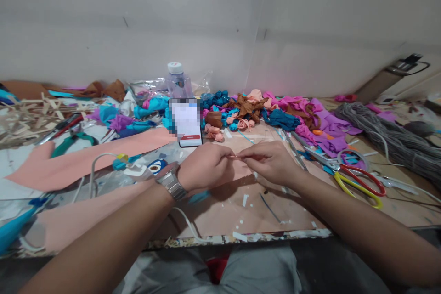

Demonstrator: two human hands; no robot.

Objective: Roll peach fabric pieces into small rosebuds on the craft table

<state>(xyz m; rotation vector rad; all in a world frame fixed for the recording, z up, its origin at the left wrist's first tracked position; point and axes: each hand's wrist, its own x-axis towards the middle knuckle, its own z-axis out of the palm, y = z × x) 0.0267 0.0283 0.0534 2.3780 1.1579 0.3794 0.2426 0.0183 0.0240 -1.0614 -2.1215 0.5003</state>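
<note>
My left hand (203, 165), with a metal watch on its wrist, and my right hand (270, 161) meet over the worktable (262, 239). Both pinch a thin strip of peach crepe paper (237, 157) between their fingertips. A phone (186, 122) stands propped just behind the hands. Small rolled paper roses (214, 132) in peach lie next to the phone. Wide peach paper sheets (82, 161) stretch out to the left.
A heap of blue, pink, brown and purple crepe paper (275, 112) lines the back. Red-and-yellow scissors (358, 183) lie right; a grey cord bundle (382, 131) further right. Green pliers (72, 141), wooden sticks (31, 115) and a plastic bottle (178, 79) sit left and behind.
</note>
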